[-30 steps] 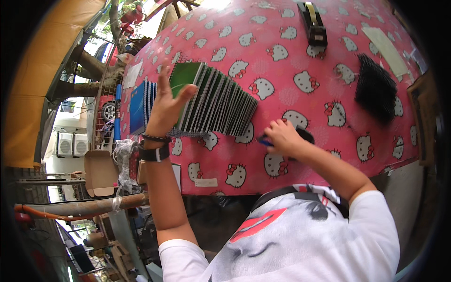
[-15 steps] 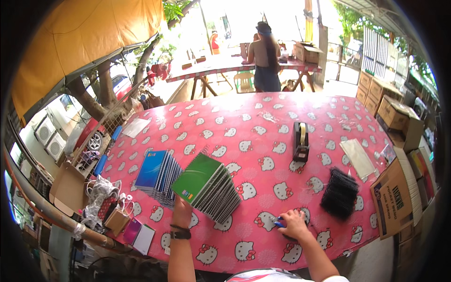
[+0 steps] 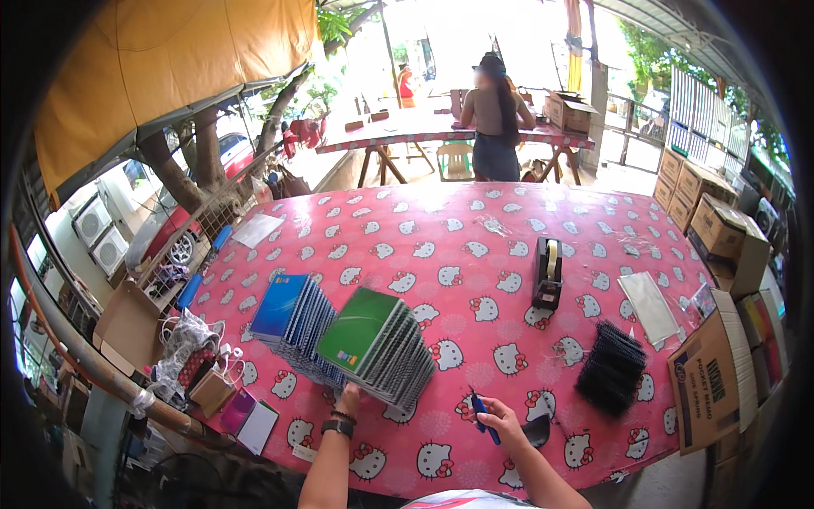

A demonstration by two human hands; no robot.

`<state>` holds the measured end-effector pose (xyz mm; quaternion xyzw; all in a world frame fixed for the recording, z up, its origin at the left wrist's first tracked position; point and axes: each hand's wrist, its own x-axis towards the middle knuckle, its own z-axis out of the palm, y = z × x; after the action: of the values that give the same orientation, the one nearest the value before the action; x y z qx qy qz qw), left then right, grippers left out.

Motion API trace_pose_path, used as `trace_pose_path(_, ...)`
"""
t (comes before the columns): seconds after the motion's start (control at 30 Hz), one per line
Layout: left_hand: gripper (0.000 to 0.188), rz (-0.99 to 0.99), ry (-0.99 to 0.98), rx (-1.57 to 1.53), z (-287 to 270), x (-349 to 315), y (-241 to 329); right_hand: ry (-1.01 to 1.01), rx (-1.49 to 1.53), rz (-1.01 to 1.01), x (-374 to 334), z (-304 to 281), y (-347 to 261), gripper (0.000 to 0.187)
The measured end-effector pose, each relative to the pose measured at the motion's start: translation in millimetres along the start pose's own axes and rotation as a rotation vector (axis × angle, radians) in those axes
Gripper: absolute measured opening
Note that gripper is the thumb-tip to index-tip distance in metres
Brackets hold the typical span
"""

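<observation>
My right hand (image 3: 502, 419) is closed around blue-handled pliers (image 3: 484, 421), their dark narrow tip pointing away from me. At the near left corner of a tall stack of green-covered spiral notebooks (image 3: 365, 332) is my left hand (image 3: 348, 400); its fingers are mostly hidden against the stack. Just left of that stack stands a pile of blue-covered spiral notebooks (image 3: 284, 304). A small black object (image 3: 537, 430) lies beside my right hand, partly covered by it. Farther right is a heap of black spiral binding coils (image 3: 610, 369).
A black tape dispenser (image 3: 548, 276) stands right of the middle of the pink patterned table (image 3: 475, 297). Clear plastic sleeves (image 3: 650, 307) and a cardboard box (image 3: 708, 373) are at the right. A purple-covered notepad (image 3: 248, 420) lies near left. Beyond, a person (image 3: 496, 119) stands by another table.
My right hand has lifted the pliers off the table and moved slightly left. My left hand has slid nearer along the green stack's corner. The view has shifted slightly.
</observation>
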<state>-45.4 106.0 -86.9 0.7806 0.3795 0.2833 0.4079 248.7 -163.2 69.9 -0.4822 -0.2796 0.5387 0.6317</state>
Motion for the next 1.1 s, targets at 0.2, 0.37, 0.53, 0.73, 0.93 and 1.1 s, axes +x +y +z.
trace_pose_path(0.2,0.018,-0.429,0.026,-0.894,55,-42,111,0.074,0.594,0.227,-11,-14,35,0.038)
trace_pose_path(0.37,0.02,-0.283,0.065,-0.828,98,-69,132,0.048,0.696,0.321,-8,-16,53,0.039)
trace_pose_path(0.53,0.023,-0.512,0.158,-1.45,134,-57,168,0.087,0.687,0.324,-8,-5,51,0.039)
trace_pose_path(0.73,0.04,-0.563,0.284,-1.468,166,-40,233,0.138,0.821,0.275,-13,-20,50,0.038)
trace_pose_path(0.93,0.047,-0.387,0.276,-1.206,175,-37,241,0.148,0.868,0.27,-10,-22,46,0.035)
trace_pose_path(1.1,0.051,-0.333,0.6,-0.759,133,-46,186,0.269,0.28,0.112,1,-33,18,0.028)
